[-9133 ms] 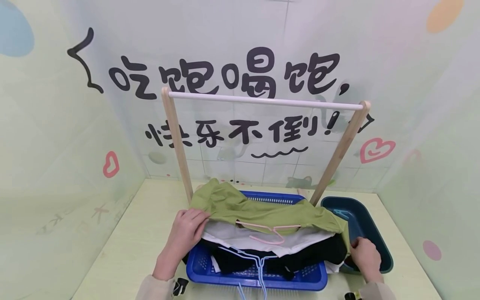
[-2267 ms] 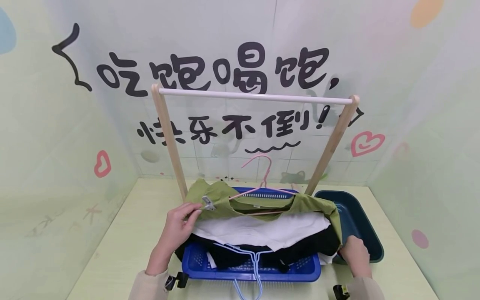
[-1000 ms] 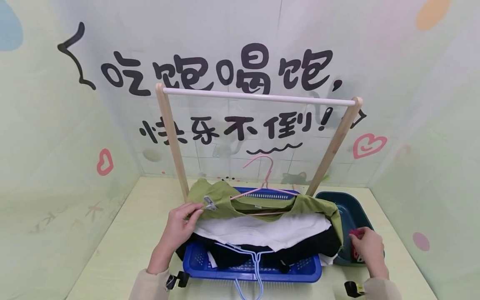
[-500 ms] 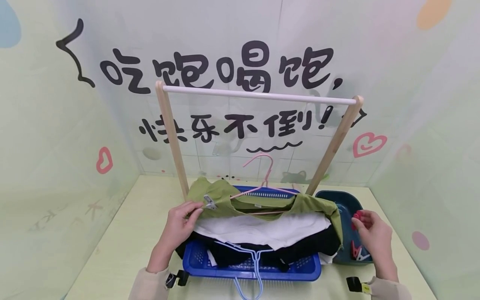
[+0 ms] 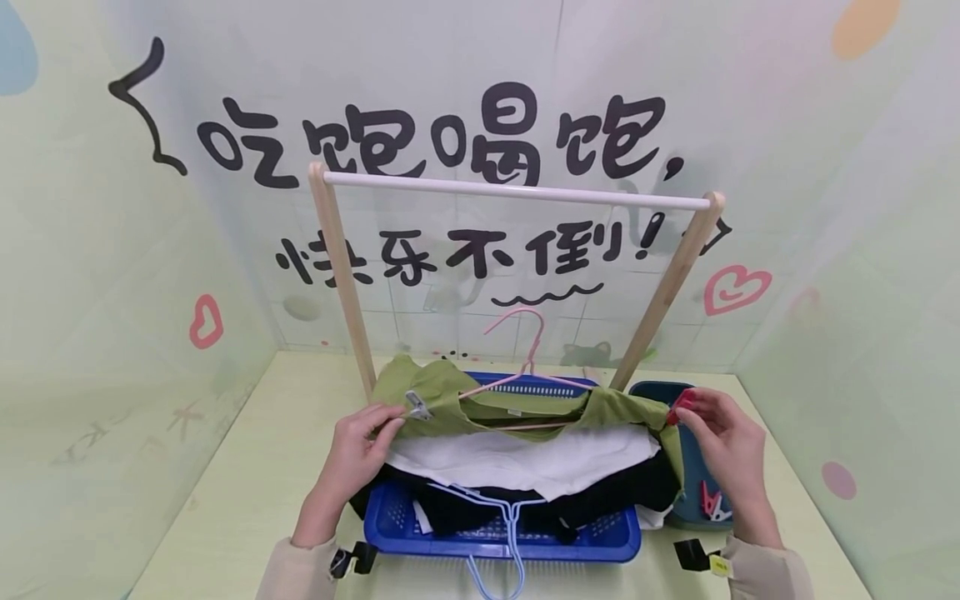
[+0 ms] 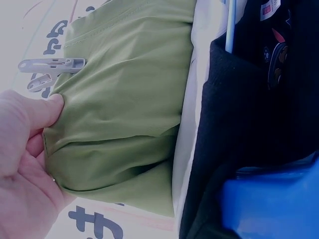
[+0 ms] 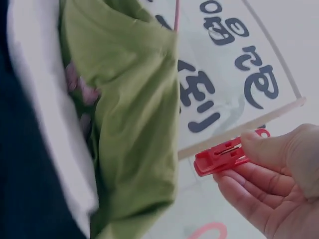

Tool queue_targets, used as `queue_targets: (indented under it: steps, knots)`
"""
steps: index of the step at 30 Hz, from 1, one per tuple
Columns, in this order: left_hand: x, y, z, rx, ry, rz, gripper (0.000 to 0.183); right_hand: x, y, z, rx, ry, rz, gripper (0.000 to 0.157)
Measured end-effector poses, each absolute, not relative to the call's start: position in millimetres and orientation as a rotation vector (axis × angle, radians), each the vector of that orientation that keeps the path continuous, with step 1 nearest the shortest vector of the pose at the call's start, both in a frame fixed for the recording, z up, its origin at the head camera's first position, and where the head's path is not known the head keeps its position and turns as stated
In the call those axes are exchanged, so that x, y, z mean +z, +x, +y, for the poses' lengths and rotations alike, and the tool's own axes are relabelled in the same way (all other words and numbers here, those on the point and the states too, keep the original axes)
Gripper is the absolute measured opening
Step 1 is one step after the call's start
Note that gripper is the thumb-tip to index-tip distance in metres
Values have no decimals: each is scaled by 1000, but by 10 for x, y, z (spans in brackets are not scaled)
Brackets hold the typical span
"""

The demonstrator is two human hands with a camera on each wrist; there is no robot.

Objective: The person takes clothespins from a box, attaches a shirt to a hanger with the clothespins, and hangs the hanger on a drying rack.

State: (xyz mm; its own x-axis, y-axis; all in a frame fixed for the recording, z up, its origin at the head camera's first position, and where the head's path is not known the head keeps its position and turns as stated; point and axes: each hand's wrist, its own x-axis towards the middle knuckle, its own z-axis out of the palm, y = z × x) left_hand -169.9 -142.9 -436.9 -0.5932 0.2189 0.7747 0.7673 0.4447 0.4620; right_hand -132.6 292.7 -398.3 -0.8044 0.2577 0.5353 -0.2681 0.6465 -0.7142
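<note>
A green shirt (image 5: pixel 442 400) on a pink hanger (image 5: pixel 534 333) lies over white and black garments. A grey clothespin (image 5: pixel 417 406) is clipped on its left shoulder, by the edge. My left hand (image 5: pixel 365 442) pinches the shirt's left sleeve between thumb and fingers, just below that clothespin (image 6: pixel 55 67) in the left wrist view. My right hand (image 5: pixel 731 433) pinches a red clothespin (image 7: pixel 224 155) between thumb and fingers, close beside the shirt's right shoulder. In the right wrist view a gap shows between this clothespin and the green cloth (image 7: pixel 139 99).
A blue basket (image 5: pixel 502 548) sits under the garments, with a light blue hanger (image 5: pixel 512 533) at its front. The dark green tray (image 5: pixel 697 475) at right holds red and white clothespins (image 5: pixel 714 502). Behind stands a wooden rack with a white bar (image 5: pixel 517 192).
My right hand has lifted the red clothespin out of the dark green tray and moved it left to the shirt's right shoulder. My left hand stays at the left sleeve.
</note>
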Motion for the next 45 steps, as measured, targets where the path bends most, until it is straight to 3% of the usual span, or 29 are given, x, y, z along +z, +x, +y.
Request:
queue_targets:
  steps: [7,20,45]
  knots:
    - [-4384,-1697,-1434,-1111,-820,-2069,21,-3690,-1313,2641,1209,100,-2198,21]
    - [-4369,-1677,-1422,-1134,-813,-2049,25,-3927,-1604,2686,1341,339,-2134,21]
    - [-4398,-1672,-1421,-1195,-806,-2036,27,-4056,-1738,2661,1263,430,-2226,21]
